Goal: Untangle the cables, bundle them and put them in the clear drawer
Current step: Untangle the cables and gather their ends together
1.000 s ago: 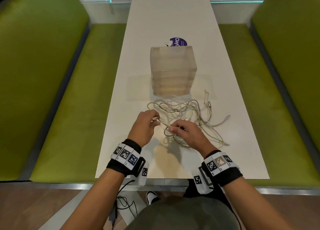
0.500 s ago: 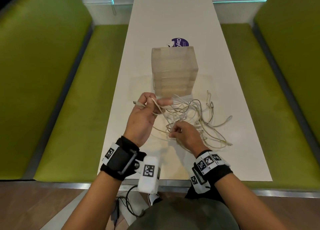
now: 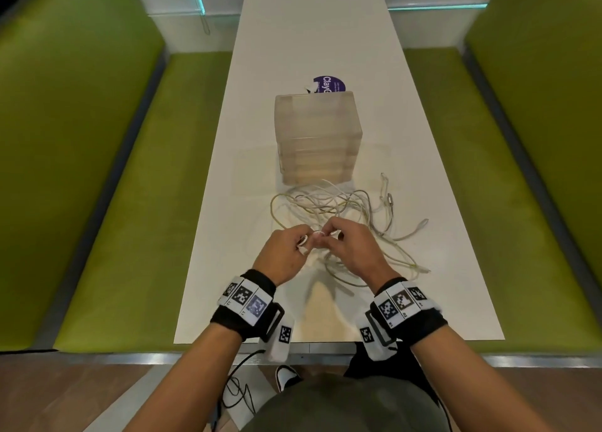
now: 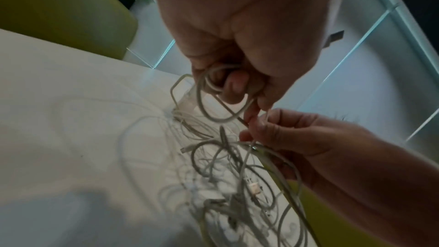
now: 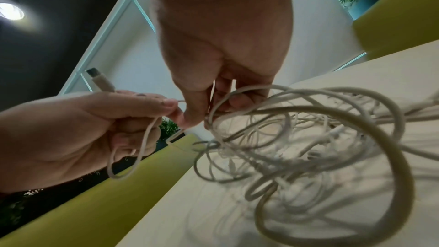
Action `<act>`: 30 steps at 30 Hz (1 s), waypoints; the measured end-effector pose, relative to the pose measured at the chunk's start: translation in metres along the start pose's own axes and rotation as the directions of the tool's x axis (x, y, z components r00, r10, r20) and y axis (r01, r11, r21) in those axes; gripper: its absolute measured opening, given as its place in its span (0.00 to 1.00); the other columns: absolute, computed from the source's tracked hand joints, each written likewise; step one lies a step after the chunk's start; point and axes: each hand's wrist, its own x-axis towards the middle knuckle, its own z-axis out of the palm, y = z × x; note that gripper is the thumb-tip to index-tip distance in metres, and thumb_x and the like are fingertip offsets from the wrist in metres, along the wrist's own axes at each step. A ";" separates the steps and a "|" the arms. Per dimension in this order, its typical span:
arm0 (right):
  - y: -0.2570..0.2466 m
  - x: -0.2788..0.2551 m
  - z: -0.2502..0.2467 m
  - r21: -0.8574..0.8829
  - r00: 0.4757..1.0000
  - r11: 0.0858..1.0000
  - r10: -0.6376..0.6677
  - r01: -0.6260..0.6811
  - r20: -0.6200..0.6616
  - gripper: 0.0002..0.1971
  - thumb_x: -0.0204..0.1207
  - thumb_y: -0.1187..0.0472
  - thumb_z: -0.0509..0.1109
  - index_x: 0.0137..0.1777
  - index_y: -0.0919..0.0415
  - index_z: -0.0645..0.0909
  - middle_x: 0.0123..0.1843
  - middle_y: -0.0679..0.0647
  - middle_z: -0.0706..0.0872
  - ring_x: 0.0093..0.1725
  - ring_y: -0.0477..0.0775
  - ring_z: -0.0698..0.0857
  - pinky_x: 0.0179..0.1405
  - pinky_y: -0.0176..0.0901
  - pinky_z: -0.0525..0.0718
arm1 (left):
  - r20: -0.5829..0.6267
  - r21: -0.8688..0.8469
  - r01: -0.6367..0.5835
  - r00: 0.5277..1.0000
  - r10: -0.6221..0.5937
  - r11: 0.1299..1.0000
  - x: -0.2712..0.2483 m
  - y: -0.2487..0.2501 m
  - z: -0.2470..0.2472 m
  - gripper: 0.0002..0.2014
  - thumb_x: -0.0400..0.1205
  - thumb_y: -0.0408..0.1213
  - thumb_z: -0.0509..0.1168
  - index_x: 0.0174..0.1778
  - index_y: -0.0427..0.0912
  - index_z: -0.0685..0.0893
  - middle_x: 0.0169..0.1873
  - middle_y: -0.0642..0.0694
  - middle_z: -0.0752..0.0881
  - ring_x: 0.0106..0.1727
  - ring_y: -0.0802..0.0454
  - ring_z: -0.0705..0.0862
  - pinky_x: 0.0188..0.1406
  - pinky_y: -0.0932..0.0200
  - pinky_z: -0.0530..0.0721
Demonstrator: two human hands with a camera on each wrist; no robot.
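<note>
A tangle of white cables (image 3: 338,210) lies on the white table (image 3: 312,40), just in front of the clear drawer unit (image 3: 317,138). My left hand (image 3: 286,252) is curled round a few small loops of one white cable (image 4: 213,100), whose plug end (image 5: 99,80) sticks out past the fingers. My right hand (image 3: 351,249) meets it above the near edge of the tangle and pinches the same cable (image 5: 213,104) where it runs into the heap. The drawers look closed.
A purple round sticker (image 3: 327,84) lies behind the drawer unit. Green benches (image 3: 130,171) run along both sides of the table. A loose cable end (image 3: 420,224) trails right of the tangle. Black wires (image 3: 241,389) hang below the table's near edge.
My left hand, which had lifted a cable end up and left, has come back down to meet the right hand. The cable is now looped in the left fingers.
</note>
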 end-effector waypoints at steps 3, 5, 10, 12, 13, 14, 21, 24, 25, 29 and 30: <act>-0.001 0.000 0.002 -0.062 0.999 0.998 0.009 -0.007 0.032 0.08 0.70 0.58 0.76 0.36 0.50 0.78 0.36 0.45 0.87 0.32 0.43 0.81 0.36 0.43 0.77 | -0.088 -0.118 -0.036 0.996 0.026 0.992 -0.001 0.003 -0.007 0.10 0.84 0.43 0.63 0.44 0.42 0.87 0.27 0.52 0.83 0.28 0.59 0.76 0.30 0.64 0.71; -0.001 0.002 0.004 -0.062 0.999 0.997 0.039 -0.036 0.034 0.10 0.70 0.60 0.77 0.35 0.50 0.77 0.36 0.45 0.86 0.31 0.41 0.82 0.36 0.42 0.76 | -0.140 -0.208 -0.063 0.990 0.034 0.976 -0.002 0.009 -0.012 0.11 0.84 0.43 0.64 0.43 0.43 0.87 0.32 0.44 0.87 0.31 0.55 0.79 0.34 0.59 0.77; -0.008 0.010 0.003 -0.094 0.999 0.995 0.039 -0.037 0.024 0.06 0.72 0.60 0.74 0.36 0.49 0.82 0.33 0.39 0.85 0.33 0.33 0.81 0.35 0.40 0.73 | -0.210 -0.438 -0.010 0.973 -0.092 0.899 -0.008 0.014 -0.019 0.11 0.85 0.38 0.61 0.40 0.42 0.84 0.26 0.63 0.83 0.29 0.67 0.77 0.35 0.66 0.72; -0.010 0.010 0.001 -0.127 1.000 0.992 0.016 -0.013 0.024 0.04 0.74 0.59 0.71 0.40 0.51 0.87 0.30 0.35 0.83 0.34 0.34 0.81 0.37 0.40 0.74 | -0.189 -0.417 0.049 0.972 -0.140 0.908 -0.002 0.003 -0.016 0.07 0.84 0.40 0.63 0.45 0.42 0.83 0.26 0.63 0.81 0.29 0.65 0.75 0.35 0.63 0.72; -0.012 0.008 0.000 -0.144 1.000 0.990 -0.007 0.010 0.024 0.05 0.76 0.58 0.71 0.42 0.52 0.88 0.31 0.36 0.83 0.35 0.37 0.80 0.38 0.41 0.75 | -0.136 -0.400 0.091 0.978 -0.157 0.912 0.001 -0.001 -0.015 0.06 0.83 0.43 0.65 0.50 0.44 0.83 0.30 0.62 0.82 0.32 0.62 0.76 0.36 0.63 0.74; -0.012 0.007 0.001 -0.158 0.999 0.987 -0.036 0.040 0.031 0.06 0.77 0.58 0.70 0.44 0.54 0.88 0.33 0.40 0.85 0.36 0.42 0.81 0.37 0.41 0.75 | -0.066 -0.381 0.131 0.984 -0.168 0.915 0.003 -0.003 -0.013 0.10 0.81 0.45 0.68 0.56 0.47 0.83 0.38 0.60 0.84 0.37 0.60 0.79 0.40 0.63 0.77; -0.020 -0.001 0.006 -0.143 0.994 0.984 -0.105 0.107 0.021 0.06 0.77 0.58 0.70 0.50 0.56 0.87 0.42 0.47 0.90 0.37 0.49 0.83 0.39 0.44 0.79 | -0.162 -0.490 -0.005 0.983 -0.086 0.872 0.008 0.007 0.005 0.09 0.84 0.39 0.64 0.50 0.41 0.89 0.41 0.47 0.91 0.43 0.59 0.87 0.44 0.64 0.83; -0.018 0.003 0.005 -0.124 0.997 0.989 -0.079 0.076 -0.019 0.08 0.75 0.53 0.73 0.47 0.57 0.84 0.45 0.46 0.86 0.40 0.46 0.80 0.39 0.43 0.77 | -0.177 -0.533 -0.031 0.981 -0.076 0.846 0.006 0.008 0.002 0.11 0.84 0.38 0.64 0.47 0.38 0.90 0.39 0.46 0.91 0.39 0.61 0.86 0.40 0.68 0.79; -0.018 0.005 0.004 -0.127 0.997 0.990 -0.070 0.066 -0.023 0.08 0.74 0.52 0.73 0.46 0.56 0.83 0.46 0.47 0.85 0.42 0.47 0.81 0.39 0.44 0.78 | -0.175 -0.519 -0.048 0.983 -0.052 0.854 0.004 0.010 0.001 0.11 0.84 0.38 0.63 0.47 0.38 0.90 0.40 0.47 0.91 0.39 0.63 0.85 0.38 0.71 0.77; -0.026 0.009 0.007 -0.170 1.000 0.985 -0.009 0.014 0.030 0.06 0.72 0.54 0.74 0.43 0.54 0.81 0.49 0.49 0.80 0.44 0.50 0.80 0.38 0.44 0.75 | -0.225 -0.551 -0.040 0.969 -0.101 0.834 0.002 0.008 -0.002 0.11 0.85 0.34 0.62 0.45 0.37 0.90 0.32 0.59 0.88 0.34 0.68 0.82 0.36 0.74 0.75; -0.029 0.008 0.008 -0.178 0.999 0.984 0.013 -0.007 0.032 0.06 0.71 0.54 0.74 0.44 0.54 0.81 0.50 0.49 0.79 0.44 0.51 0.81 0.39 0.45 0.77 | -0.233 -0.569 -0.007 0.960 -0.154 0.823 0.004 0.004 -0.004 0.11 0.85 0.35 0.62 0.44 0.39 0.90 0.28 0.61 0.86 0.32 0.67 0.80 0.36 0.71 0.75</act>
